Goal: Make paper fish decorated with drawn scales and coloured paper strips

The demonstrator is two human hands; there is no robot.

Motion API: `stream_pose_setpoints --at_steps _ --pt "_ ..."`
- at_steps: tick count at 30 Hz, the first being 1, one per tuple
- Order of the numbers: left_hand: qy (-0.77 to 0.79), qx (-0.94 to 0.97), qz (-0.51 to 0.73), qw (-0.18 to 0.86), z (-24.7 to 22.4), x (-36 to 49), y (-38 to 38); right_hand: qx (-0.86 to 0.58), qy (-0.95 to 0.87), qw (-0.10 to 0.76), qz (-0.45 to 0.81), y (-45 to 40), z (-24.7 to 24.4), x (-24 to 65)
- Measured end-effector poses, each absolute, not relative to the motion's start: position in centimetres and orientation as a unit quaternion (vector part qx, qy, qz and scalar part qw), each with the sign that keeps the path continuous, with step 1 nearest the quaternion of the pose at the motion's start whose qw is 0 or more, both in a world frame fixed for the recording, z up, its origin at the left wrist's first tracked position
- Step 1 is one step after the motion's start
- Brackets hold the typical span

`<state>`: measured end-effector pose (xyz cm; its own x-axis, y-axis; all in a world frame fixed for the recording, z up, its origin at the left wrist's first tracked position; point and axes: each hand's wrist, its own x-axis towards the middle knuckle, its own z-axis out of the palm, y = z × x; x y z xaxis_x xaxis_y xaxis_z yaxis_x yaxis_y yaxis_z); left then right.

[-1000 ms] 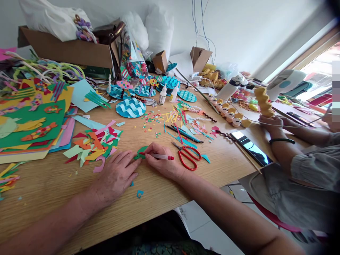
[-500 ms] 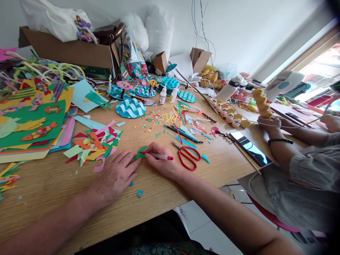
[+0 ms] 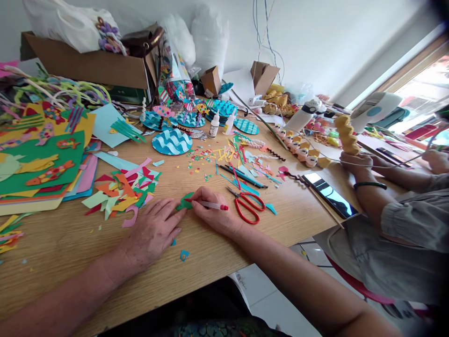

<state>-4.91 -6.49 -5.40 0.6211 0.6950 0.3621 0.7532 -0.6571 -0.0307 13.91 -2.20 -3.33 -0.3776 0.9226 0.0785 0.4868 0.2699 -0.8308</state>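
Note:
My right hand (image 3: 216,216) is closed round a red pen (image 3: 213,205) with a clear barrel, its tip at a small green paper cutout (image 3: 184,201). Lying flat on the table, my left hand (image 3: 156,230) has its fingers stretched out, with the fingertips at the cutout's near edge. Part of the cutout is covered by my fingers. Red-handled scissors (image 3: 249,206) lie just right of my right hand. A heap of coloured paper scraps (image 3: 122,189) is beyond my left hand, and a small blue scrap (image 3: 184,255) lies nearer to me.
Green sheets bearing paper fish (image 3: 70,164) are stacked at left. Blue wavy discs (image 3: 171,142) and glue bottles (image 3: 214,124) stand farther back. A phone (image 3: 329,195) lies at right, near a co-worker's hand (image 3: 356,161) holding a yellow wavy piece (image 3: 346,135).
The view has shifted very slightly. Both hands, the pen and the green cutout keep nearly the same places.

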Motion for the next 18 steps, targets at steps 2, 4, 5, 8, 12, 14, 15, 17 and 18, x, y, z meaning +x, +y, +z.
stream_pose_setpoints --at_steps 2,4,5,8,12,14,15,17,18 --pt "-0.404 -0.897 -0.159 0.087 -5.32 -4.9 -6.52 -0.476 -0.742 0.294 0.369 -2.16 -3.44 13.95" --pt "-0.406 -0.897 -0.159 0.081 -5.26 -4.86 -6.56 -0.473 -0.742 0.3 0.369 -2.1 -3.57 13.99" --pt "-0.407 -0.896 -0.16 0.079 -5.25 -4.84 -6.57 -0.471 -0.742 0.302 0.37 -2.06 -3.64 14.01" --pt "-0.407 -0.894 -0.169 0.076 -5.3 -4.8 -6.58 -0.469 -0.741 0.302 0.374 -1.95 -3.77 14.03" --pt "-0.403 -0.896 -0.172 0.075 -5.39 -4.83 -6.53 -0.473 -0.739 0.302 0.372 -1.92 -3.7 14.02" --pt "-0.405 -0.896 -0.168 0.071 -5.39 -4.86 -6.51 -0.484 -0.733 0.307 0.367 -1.98 -3.58 14.01" --pt "-0.407 -0.896 -0.166 0.069 -5.39 -4.87 -6.51 -0.488 -0.729 0.31 0.366 -2.02 -3.51 14.01" --pt "-0.411 -0.894 -0.165 0.067 -5.38 -4.87 -6.52 -0.49 -0.727 0.311 0.369 -2.11 -3.37 13.99" --pt "-0.413 -0.893 -0.165 0.066 -5.39 -4.87 -6.53 -0.486 -0.728 0.309 0.372 -2.16 -3.3 13.98"
